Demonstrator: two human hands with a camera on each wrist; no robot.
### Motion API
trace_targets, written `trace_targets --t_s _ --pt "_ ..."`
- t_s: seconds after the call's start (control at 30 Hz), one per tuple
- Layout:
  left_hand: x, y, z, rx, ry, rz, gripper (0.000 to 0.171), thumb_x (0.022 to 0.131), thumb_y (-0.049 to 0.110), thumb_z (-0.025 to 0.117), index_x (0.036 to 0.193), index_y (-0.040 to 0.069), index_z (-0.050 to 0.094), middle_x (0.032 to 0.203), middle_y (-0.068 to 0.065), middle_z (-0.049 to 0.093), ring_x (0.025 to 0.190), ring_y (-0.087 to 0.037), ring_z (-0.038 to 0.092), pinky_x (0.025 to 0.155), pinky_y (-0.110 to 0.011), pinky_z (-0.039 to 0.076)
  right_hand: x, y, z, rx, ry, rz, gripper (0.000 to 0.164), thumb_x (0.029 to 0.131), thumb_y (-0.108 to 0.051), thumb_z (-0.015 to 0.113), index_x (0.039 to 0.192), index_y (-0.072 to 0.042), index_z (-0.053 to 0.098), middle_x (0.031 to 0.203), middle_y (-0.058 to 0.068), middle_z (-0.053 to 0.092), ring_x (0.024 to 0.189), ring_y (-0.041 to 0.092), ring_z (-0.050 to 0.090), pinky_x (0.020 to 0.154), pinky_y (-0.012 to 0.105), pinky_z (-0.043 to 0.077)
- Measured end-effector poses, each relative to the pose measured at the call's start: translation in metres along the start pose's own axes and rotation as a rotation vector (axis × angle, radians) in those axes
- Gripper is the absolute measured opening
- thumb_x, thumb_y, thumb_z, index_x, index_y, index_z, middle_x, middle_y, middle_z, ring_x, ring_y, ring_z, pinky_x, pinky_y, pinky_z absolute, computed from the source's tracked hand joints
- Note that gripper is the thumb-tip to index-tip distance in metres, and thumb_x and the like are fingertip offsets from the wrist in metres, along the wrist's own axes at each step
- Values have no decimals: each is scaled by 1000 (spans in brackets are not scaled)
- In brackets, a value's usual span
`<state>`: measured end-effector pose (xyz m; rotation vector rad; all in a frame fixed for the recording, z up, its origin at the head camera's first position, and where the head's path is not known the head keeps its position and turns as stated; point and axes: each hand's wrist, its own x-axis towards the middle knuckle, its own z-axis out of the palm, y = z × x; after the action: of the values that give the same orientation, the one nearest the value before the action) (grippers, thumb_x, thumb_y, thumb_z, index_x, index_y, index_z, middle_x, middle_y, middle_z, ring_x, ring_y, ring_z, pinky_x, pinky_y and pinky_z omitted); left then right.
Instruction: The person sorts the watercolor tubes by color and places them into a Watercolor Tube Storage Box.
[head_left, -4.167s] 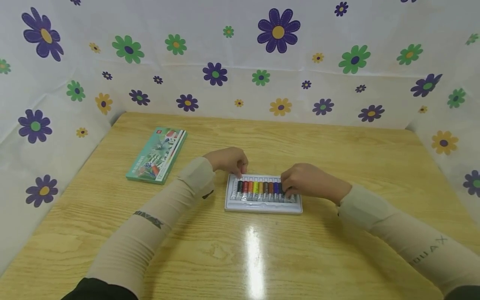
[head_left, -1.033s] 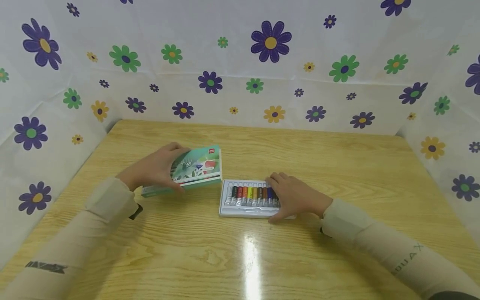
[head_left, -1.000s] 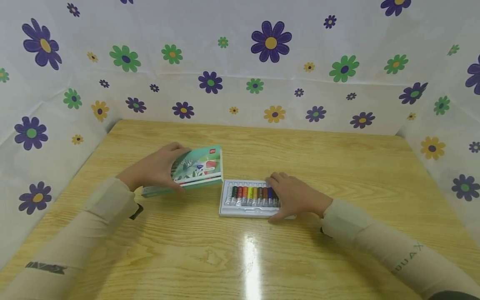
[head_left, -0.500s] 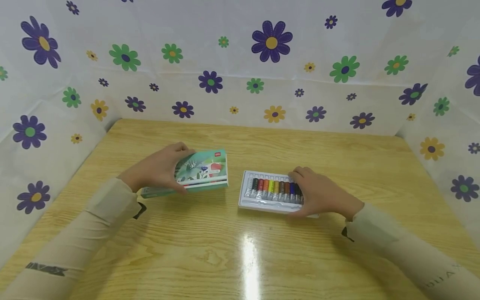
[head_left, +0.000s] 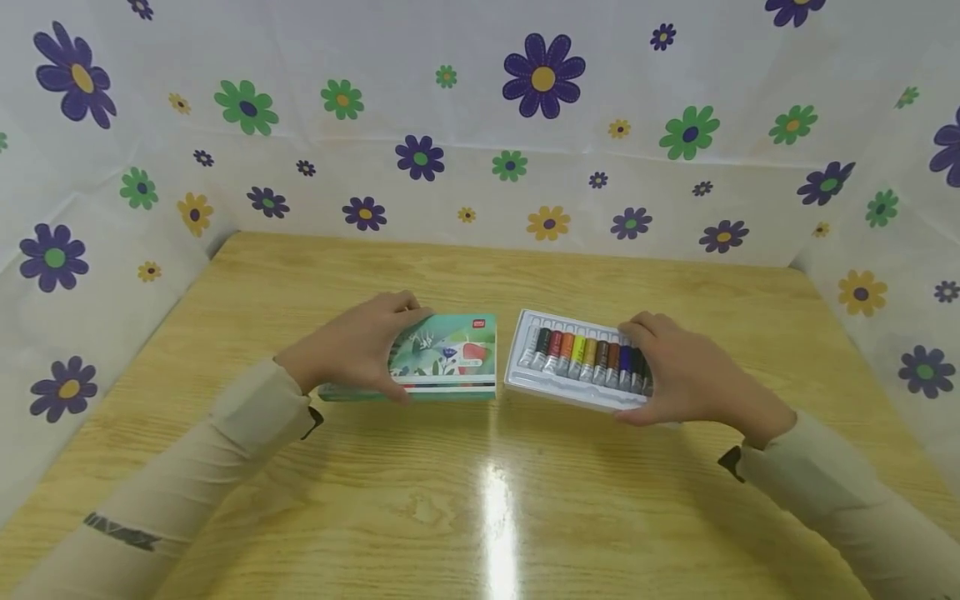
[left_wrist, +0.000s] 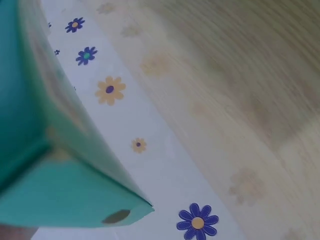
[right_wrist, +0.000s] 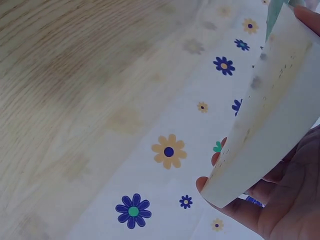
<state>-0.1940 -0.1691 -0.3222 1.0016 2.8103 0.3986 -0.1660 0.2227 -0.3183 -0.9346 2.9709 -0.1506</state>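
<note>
In the head view my left hand [head_left: 360,343] grips a flat green cardboard box [head_left: 450,350] with a leaf-and-flower print across its top, thumb on the near side and fingers over the far side. Its closed green end [left_wrist: 75,195] fills the left of the left wrist view. My right hand [head_left: 690,371] holds the right end of a white plastic tray [head_left: 570,390], thumb at the near edge. A row of small paint tubes [head_left: 578,354] in many colours lies in it, the rightmost partly hidden by the hand. Box and tray face each other, a narrow gap apart.
Below both hands lies the wood-grain table [head_left: 420,500], with a bright glare strip near the front. A white flower-print cloth [head_left: 465,117] surrounds the table at the back and sides.
The tray, at first flat on the table, is now lifted, moved right and tilted in my right hand. My left hand has taken up the box from the left and carried it toward the tray.
</note>
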Motion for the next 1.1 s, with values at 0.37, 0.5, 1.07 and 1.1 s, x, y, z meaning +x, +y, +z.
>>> trace_targets --t_s 0.37,0.5,1.07,1.1 --pt "7 8 -2 22 20 29 110 48 53 87 136 3 45 116 -6 48 99 -20 45 83 -34 45 -2 2 -4 -2 35 -18 101 57 -62 78 129 2 46 121 15 52 103 26 52 83 46 53" --pt "7 10 -2 21 13 19 109 49 53 87 137 4 45 117 -6 48 100 -20 45 84 -35 45 0 3 -6 -5 44 -21 102 57 -63 78 129 2 46 122 16 52 102 26 53 82 45 53" --pt "10 15 -5 20 -19 -8 112 50 52 87 139 4 41 121 -7 47 102 -20 46 87 -36 45 -2 -2 -8 8 39 -48 101 56 -62 79 130 0 46 123 13 52 104 25 51 83 44 53" --pt "10 14 -5 20 -20 -5 112 49 52 87 139 4 41 121 -7 47 102 -20 46 88 -36 45 -2 -2 -7 9 42 -56 101 56 -61 79 129 0 46 122 13 52 104 25 52 83 44 53"
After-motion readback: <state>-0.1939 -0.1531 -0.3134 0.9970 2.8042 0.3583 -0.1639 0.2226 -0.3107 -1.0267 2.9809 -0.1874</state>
